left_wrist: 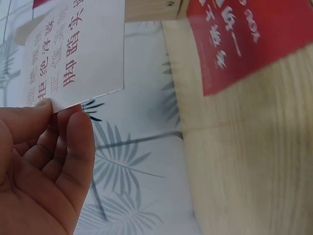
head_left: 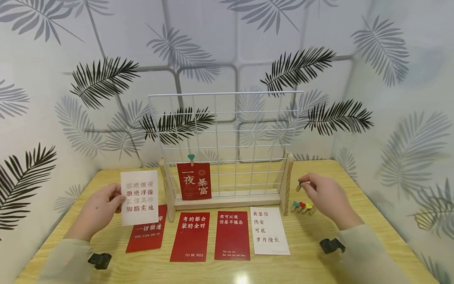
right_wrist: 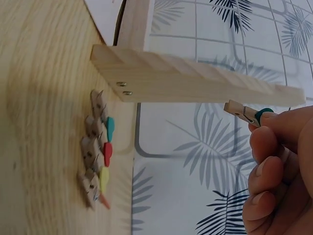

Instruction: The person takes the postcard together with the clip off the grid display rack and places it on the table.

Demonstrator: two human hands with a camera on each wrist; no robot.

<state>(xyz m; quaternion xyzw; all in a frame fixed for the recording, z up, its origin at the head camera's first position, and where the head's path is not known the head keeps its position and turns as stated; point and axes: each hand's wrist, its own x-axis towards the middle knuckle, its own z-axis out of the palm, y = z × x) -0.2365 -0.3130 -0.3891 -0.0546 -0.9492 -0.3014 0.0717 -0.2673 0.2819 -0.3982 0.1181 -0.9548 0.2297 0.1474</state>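
Matt paper card (head_left: 139,197), wooden clip (right_wrist: 243,112), white wire grid (head_left: 227,130).

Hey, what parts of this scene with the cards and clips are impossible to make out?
- Leftmost red card: head view, its top is covered by the white card the left hand pinches.
- Clip: right wrist view, the right hand hides its tail; tiny in the head view.
- Loose clips: head view, too small to count surely.
- Small print on the red cards: too small.
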